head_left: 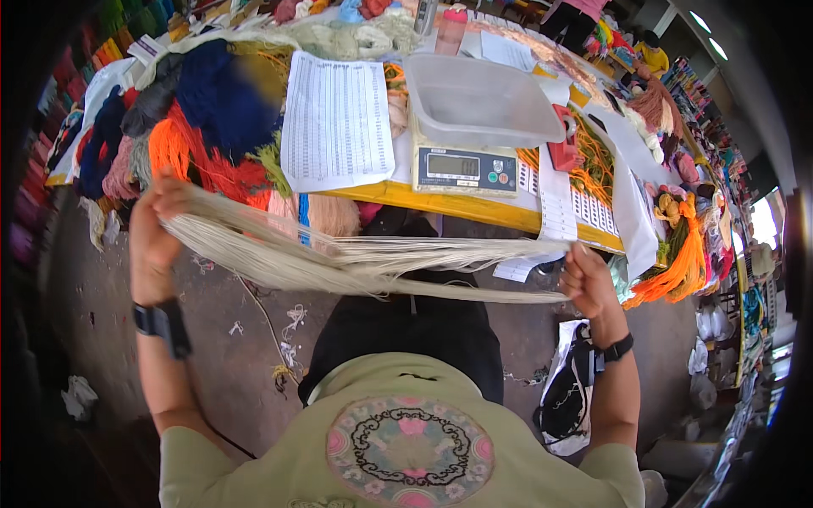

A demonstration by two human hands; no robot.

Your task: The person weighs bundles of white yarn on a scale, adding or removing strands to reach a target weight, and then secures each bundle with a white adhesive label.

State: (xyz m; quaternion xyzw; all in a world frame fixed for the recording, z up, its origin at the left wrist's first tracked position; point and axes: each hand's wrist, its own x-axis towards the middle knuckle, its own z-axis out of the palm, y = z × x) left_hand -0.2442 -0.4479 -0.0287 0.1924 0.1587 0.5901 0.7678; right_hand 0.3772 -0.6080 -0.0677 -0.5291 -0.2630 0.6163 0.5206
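A long skein of cream-white thread (339, 261) stretches sideways between my two hands, in front of the table. My left hand (159, 222) grips its left end, where the strands bunch thickly. At the other end my right hand (586, 275) is closed round the thinner strands. Midway the skein splits into an upper and a lower band, with some loose threads between. Beyond it on the table stands a digital scale (466, 172) bearing a translucent plastic tub (483, 97). Left of the scale lies a printed sheet (336, 123).
Heaps of coloured yarn, with navy (216, 93) and orange (169, 148) skeins, cover the table's left side. A red tool-like object (563, 140) sits right of the scale. More orange yarn (677, 254) hangs at the right. A black-and-white bag (566, 385) and thread scraps lie on the floor.
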